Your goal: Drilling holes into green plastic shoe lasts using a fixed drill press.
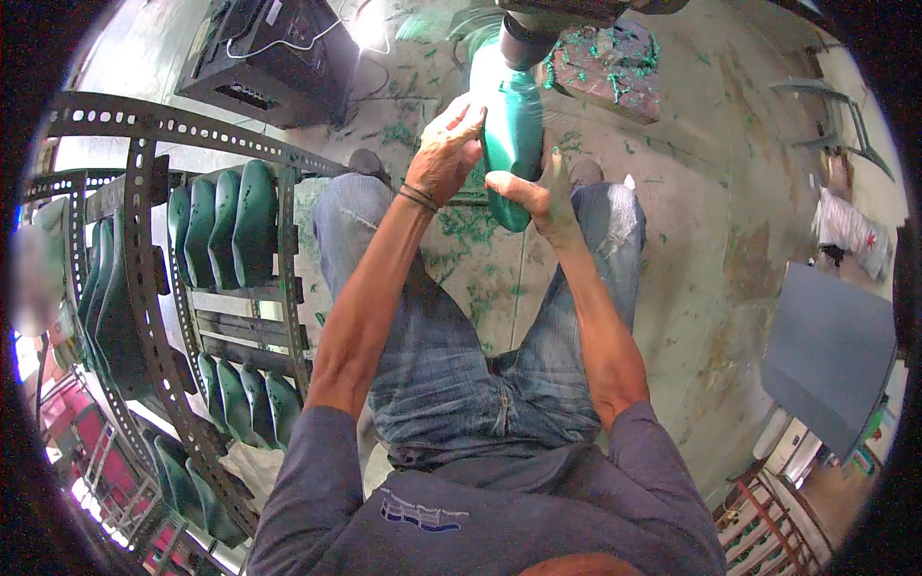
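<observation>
L hand (448,158): fingers lightly bent, at L edge of the green form, approx mid-length; looks like contact, can't tell if it's gripping or just steadying. Dark bands on wrist.
R hand (540,192): grasping lower (near) end, thumb across top face, rest of fingers round R side, mostly hidden.
Green form (515,130): long, rounded, shoe-last shape; sits btwn both hands, long axis pointing away from body, far end up at the machine. R hand is nearer the body than L.
Machine head (526,43): dark cylinder, top ctr, over far end of form; can't tell exact contact, glare + blur there.
Legs (423,326): blue jeans, knees apart, form held out above floor btwn them.
Block (605,72): brownish, just R of machine head, green shavings on top.
Floor (691,288): greyish, stained; green bits scattered mostly below form + round the feet.
Box unit (274,62): black, upper L, white cable over it, bright lamp (369,24) beside.
Rack (144,250): dark perforated metal, L side; more green forms (254,226) standing in rows, multiple levels.
Panel (826,355): flat, grey, far R, well apart from hands.
</observation>
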A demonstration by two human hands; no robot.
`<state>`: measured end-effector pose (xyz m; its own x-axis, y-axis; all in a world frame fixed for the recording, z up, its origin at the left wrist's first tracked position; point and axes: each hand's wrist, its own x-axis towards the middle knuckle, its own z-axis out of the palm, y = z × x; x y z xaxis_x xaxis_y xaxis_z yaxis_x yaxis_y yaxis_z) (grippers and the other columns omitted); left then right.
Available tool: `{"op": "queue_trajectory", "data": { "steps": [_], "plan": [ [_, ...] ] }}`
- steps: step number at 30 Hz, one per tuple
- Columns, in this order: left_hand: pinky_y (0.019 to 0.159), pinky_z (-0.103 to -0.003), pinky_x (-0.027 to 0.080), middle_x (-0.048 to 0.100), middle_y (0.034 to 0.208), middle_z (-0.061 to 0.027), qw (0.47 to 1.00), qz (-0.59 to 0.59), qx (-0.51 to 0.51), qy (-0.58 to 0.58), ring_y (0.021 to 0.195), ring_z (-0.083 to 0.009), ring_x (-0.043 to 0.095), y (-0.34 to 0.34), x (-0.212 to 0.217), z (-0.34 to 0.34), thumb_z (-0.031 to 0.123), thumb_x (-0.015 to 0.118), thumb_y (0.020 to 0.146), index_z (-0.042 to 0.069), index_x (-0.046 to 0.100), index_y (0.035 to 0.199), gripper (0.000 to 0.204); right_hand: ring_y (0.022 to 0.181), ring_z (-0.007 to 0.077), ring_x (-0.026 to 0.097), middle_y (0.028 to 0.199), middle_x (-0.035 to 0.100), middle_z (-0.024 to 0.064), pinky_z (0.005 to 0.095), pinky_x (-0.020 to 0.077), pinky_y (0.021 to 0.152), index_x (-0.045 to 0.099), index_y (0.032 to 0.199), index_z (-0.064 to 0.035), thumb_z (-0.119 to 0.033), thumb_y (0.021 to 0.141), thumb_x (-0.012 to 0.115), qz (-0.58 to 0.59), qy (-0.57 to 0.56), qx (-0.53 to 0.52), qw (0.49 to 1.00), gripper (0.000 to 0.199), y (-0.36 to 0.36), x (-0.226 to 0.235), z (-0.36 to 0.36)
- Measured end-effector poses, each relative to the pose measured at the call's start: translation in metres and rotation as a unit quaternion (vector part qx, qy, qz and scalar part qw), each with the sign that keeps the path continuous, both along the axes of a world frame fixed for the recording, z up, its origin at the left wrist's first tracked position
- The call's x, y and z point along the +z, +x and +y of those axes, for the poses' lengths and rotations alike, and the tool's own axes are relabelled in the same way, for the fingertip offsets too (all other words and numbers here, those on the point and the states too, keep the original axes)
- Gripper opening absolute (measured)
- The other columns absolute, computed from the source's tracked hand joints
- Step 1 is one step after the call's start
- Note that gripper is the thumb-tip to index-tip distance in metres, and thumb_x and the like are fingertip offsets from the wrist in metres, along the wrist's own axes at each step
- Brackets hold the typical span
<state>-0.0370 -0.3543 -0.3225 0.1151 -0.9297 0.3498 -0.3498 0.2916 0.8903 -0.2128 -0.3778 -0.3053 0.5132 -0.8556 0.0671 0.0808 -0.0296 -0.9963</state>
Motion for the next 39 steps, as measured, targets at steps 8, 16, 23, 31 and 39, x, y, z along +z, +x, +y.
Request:
{"op": "queue_trajectory", "data": {
  "steps": [8,16,23,31,39],
  "plan": [
    [0.09,-0.029,0.048,0.064,0.113,-0.0049,0.944,0.25,0.09,0.194,0.103,-0.0124,0.058,-0.016,0.008,-0.005,0.019,0.075,0.086,0.001,0.054,0.123,0.047,0.113,0.027,0.055,0.123,0.055,0.0184,0.0364,0.0457,0.097,0.038,0.137,0.0063,-0.032,0.061,0.087,0.146,0.121,0.01,0.982,0.098,-0.006,-0.001,0.009],
    [0.053,-0.025,0.039,0.056,0.067,0.0027,0.823,0.498,0.192,0.193,0.058,-0.0074,0.049,-0.009,-0.012,-0.017,0.04,0.054,0.098,0.01,0.06,0.076,0.038,0.125,0.0317,0.048,0.133,0.05,0.0265,0.0361,0.039,0.105,0.032,0.139,0.0152,-0.043,0.059,0.087,0.182,0.146,-0.024,0.972,0.114,-0.007,-0.016,0.018],
    [0.069,-0.027,0.049,0.058,0.094,-0.0025,0.759,0.619,-0.043,0.196,0.077,-0.012,0.056,-0.017,-0.008,-0.002,0.019,0.056,0.098,0.005,0.061,0.108,0.019,0.114,0.0287,0.054,0.128,0.054,0.0206,0.0368,0.043,0.099,0.034,0.142,0.0068,-0.03,0.068,0.081,0.051,0.137,-0.064,0.987,0.095,0.0,0.001,0.004],
    [0.098,-0.029,0.045,0.056,0.124,-0.0037,0.973,-0.204,-0.056,-0.092,0.115,-0.0174,0.054,-0.007,-0.007,0.0,0.005,0.069,0.088,0.003,0.043,0.136,0.055,0.124,0.0398,0.052,0.134,0.048,0.0331,0.0406,0.0449,0.1,0.025,0.143,0.0114,-0.026,0.064,0.079,0.265,-0.036,-0.065,0.962,0.103,0.006,-0.002,-0.015],
    [0.107,-0.037,0.039,0.048,0.135,-0.0112,0.889,0.428,-0.096,0.13,0.127,-0.0211,0.047,-0.027,0.023,-0.004,0.007,0.084,0.072,0.001,0.035,0.141,0.085,0.127,0.0444,0.047,0.135,0.046,0.0356,0.0426,0.0395,0.107,0.025,0.142,0.0138,-0.024,0.06,0.077,0.26,-0.142,-0.063,0.953,0.104,0.01,-0.039,-0.027]
  ]
}}
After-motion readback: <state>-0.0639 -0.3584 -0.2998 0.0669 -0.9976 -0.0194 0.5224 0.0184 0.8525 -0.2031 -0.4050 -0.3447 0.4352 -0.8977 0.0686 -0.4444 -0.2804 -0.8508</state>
